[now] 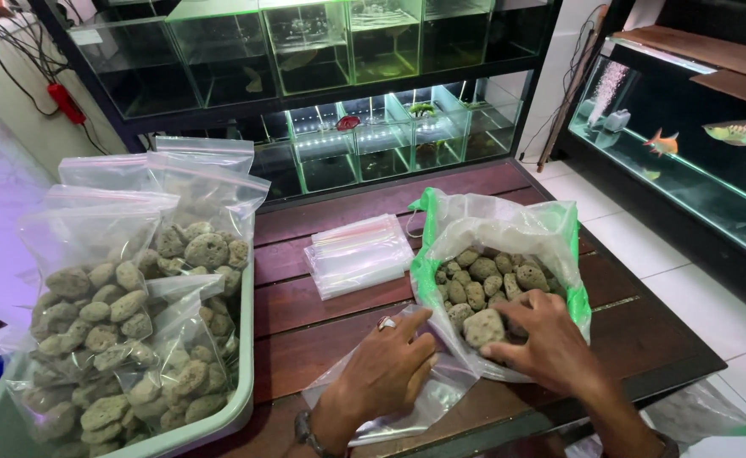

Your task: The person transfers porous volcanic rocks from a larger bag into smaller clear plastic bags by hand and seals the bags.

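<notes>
Pinching one grey porous rock (483, 327) between thumb and fingers, right hand (549, 343) lifts it at the mouth of the big green-edged sack of rocks (509, 254), which sits at 3 o'clock on the dark wooden table (339, 331) with its rim rolled open for easy reach. Going left to right: pale green tub (241, 399) at 9 o'clock holds filled zip bags of rocks (118, 314), stood upright so they stay put; stack of empty zip bags (358, 253) lies flat at 12 o'clock, near both hands; left hand (390, 365), fingers spread flat, presses down an empty clear zip bag (407, 403) at 6 o'clock, just beside the sack, likely holding it steady for filling. Fish tanks (373, 85) sit behind.
</notes>
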